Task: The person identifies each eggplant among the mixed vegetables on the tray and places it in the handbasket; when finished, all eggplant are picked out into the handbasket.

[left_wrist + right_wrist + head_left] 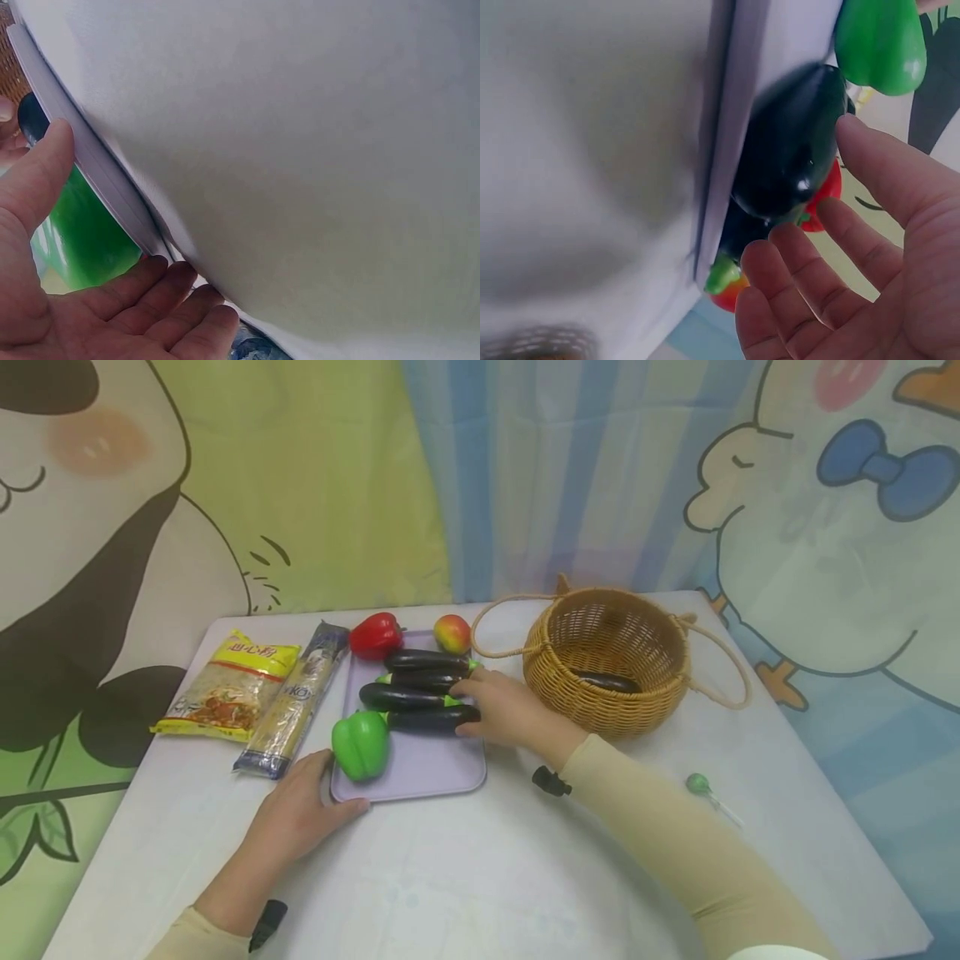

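On a lilac tray (438,768) lie several dark eggplants (401,697) side by side, with a green bell pepper (362,745) at the near left. My left hand (296,810) touches the tray's near left corner, thumb by the near rim (97,169) and fingers along the side. Over the tray's right edge, my right hand (506,706) reaches to the ends of the eggplants. In the right wrist view its fingers are spread and only loosely bent beside the nearest eggplant (787,150), not wrapped round it.
A wicker basket (607,714) with one eggplant (607,681) inside stands right of the tray. A red bell pepper (377,637) and a mango (452,633) sit at the tray's far end. Two food packages (232,685) lie left; a green lollipop (699,784) lies right.
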Motion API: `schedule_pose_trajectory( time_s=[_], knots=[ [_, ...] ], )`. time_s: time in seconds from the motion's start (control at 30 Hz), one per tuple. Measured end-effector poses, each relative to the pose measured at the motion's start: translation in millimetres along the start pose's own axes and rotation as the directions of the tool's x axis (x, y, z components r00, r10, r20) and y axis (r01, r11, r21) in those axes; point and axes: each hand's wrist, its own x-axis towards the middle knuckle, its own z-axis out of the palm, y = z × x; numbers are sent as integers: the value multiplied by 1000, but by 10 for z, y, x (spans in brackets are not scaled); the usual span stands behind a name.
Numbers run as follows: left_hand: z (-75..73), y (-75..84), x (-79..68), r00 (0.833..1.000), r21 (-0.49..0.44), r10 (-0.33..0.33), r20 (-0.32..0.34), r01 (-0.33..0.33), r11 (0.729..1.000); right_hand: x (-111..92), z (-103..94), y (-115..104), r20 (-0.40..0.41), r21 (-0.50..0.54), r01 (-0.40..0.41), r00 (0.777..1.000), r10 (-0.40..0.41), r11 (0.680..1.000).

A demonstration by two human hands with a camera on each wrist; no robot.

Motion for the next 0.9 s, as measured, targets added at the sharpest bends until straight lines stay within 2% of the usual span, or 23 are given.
schedule_pose_trajectory(
  time_s=[0.27,0.9],
  knots=[
    [5,5,1,1000,2,-9,4,9,1000,-1,81,3,28,-5,-5,1000,5,1000],
    [6,6,-1,1000,5,-9,-3,9,1000,-54,169,23,5,67,10,1000,-11,998]
  ],
)
